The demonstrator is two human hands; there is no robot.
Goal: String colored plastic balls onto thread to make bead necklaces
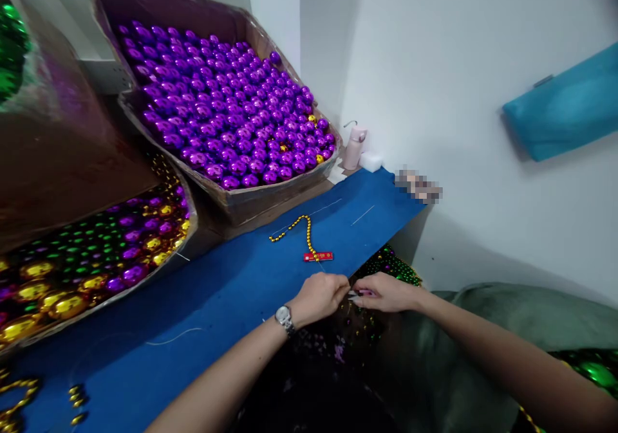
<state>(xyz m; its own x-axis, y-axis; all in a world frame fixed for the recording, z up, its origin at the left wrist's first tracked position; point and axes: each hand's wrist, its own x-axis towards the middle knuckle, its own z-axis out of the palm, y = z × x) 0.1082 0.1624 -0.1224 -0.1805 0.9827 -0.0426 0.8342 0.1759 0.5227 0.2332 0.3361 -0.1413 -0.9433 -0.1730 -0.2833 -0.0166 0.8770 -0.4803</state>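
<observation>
Both hands meet at the near edge of the bench (226,291): the left hand (318,296), with a wristwatch (284,319) on its wrist, is curled closed, and the right hand (383,293) pinches toward it, fingertips almost touching. Something small sits between them; it is too tiny to name, though a thin thread seems to run up from the pinch toward the gold bead strand (302,230) and its red tag (318,256), which lie on the blue surface just beyond the hands.

The likeliest slip, I judge, is a tug on that thread dragging the strand off the bench edge, which falls away directly under the hands. A dropped piece would vanish into the dark lap area below.

Room is tight to the left: the big carton of purple balls (226,111) overhangs the bench, and the tray of mixed balls (91,259) crowds the near left. Open blue surface lies between the strand and the far corner, where a pink bottle (355,147) stands.
</observation>
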